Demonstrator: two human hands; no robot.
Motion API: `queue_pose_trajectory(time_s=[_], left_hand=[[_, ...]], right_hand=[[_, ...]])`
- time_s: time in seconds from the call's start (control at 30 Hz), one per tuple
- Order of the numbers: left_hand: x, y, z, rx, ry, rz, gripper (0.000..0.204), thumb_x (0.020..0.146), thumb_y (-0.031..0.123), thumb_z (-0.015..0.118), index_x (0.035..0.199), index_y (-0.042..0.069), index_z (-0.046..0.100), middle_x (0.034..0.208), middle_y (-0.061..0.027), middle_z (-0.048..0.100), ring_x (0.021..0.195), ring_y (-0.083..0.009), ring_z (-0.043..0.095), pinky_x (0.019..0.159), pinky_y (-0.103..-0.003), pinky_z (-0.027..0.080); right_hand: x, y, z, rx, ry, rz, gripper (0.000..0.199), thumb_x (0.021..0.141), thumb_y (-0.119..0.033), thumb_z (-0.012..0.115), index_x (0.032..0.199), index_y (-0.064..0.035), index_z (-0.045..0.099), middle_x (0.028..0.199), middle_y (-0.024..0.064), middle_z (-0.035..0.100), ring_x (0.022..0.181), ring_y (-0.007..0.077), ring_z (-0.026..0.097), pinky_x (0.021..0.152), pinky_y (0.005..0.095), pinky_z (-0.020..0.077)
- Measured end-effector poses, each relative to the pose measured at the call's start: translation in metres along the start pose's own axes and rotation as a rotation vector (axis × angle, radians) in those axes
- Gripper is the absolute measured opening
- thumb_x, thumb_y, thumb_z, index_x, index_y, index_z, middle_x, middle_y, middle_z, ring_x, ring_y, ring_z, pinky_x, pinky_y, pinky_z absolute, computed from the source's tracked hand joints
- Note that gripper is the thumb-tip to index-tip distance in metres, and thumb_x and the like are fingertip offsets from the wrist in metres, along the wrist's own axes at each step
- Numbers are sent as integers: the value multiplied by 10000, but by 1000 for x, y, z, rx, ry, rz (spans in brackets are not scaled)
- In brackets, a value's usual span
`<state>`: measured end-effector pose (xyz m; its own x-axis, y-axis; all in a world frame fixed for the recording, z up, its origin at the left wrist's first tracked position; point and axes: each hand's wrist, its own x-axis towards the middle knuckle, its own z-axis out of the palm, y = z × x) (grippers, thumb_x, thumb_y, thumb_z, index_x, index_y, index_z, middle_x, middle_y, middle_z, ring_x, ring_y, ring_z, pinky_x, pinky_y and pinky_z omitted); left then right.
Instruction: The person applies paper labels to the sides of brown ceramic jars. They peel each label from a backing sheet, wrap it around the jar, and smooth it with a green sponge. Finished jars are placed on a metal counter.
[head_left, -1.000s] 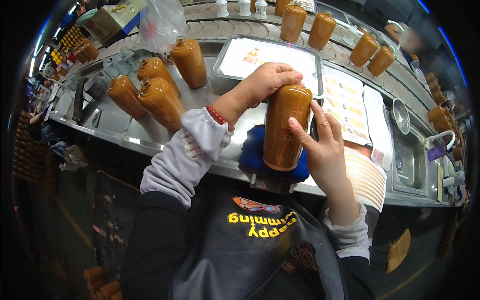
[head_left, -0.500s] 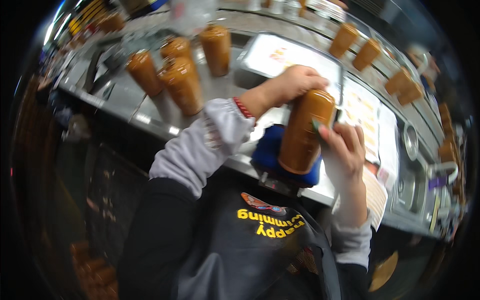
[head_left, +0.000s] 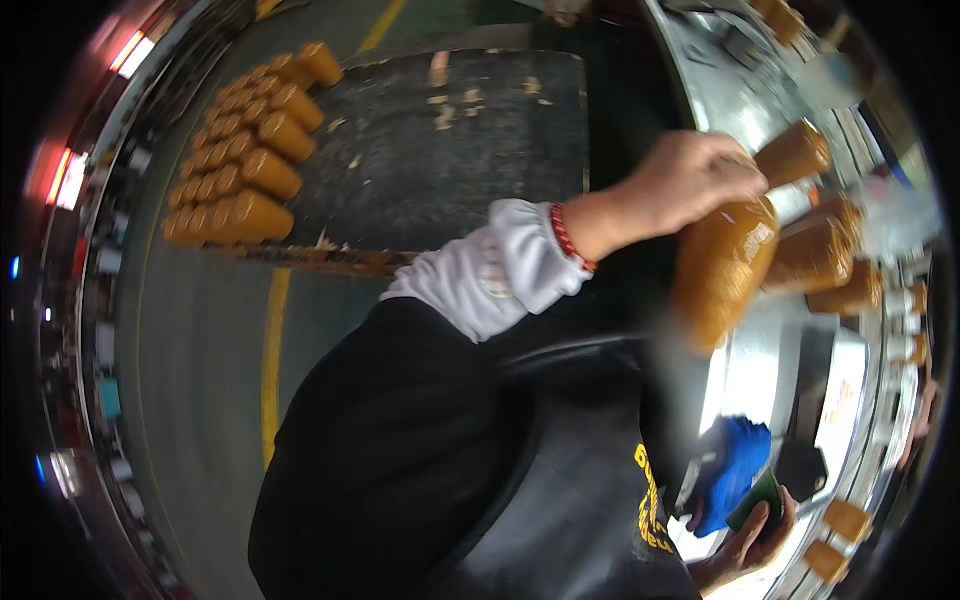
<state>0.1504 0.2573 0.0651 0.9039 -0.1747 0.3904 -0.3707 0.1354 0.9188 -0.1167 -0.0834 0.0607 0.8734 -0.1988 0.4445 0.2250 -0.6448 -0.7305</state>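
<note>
Brown bottle (head_left: 728,272) below left hand's grip (head_left: 698,178), top clasped, right hand (head_left: 752,545) holding green piece (head_left: 758,502)

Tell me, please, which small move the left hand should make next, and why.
Perhaps carry the brown bottle leftward, toward the dark board: the left hand grips it by its top, and similar bottles are lined up along that board's left end.
</note>
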Motion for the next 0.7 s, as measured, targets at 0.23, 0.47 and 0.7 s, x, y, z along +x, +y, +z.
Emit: queue_pose_trajectory(time_s=[0.23,0.47,0.7], left_hand=[[-96,-26,-278,776,853,172,369,921,391,709,1059,50,736,950,-118,765,897,-222,738,804,-361,567],[-165,-49,-475,1246,1188,-141,431,922,466,682,1106,80,730,1007,-154,754,966,-323,715,871,-409,537],[-168,-99,-555,1330,1305,-182,411,884,477,697,1033,98,752,1042,-155,740,996,-368,682,878,-465,515]], right_hand=[[69,-12,77,-3,-297,-243,255,1022,-118,608,1240,12,623,1126,103,644,1003,186,600,904,301,482],[121,-23,144,-235,-417,-106,312,1018,-198,594,1275,-22,615,1114,108,662,1003,189,611,926,315,487],[177,-46,212,-368,-490,-69,334,968,-182,601,1255,-13,632,1089,160,718,954,261,691,874,377,544]])
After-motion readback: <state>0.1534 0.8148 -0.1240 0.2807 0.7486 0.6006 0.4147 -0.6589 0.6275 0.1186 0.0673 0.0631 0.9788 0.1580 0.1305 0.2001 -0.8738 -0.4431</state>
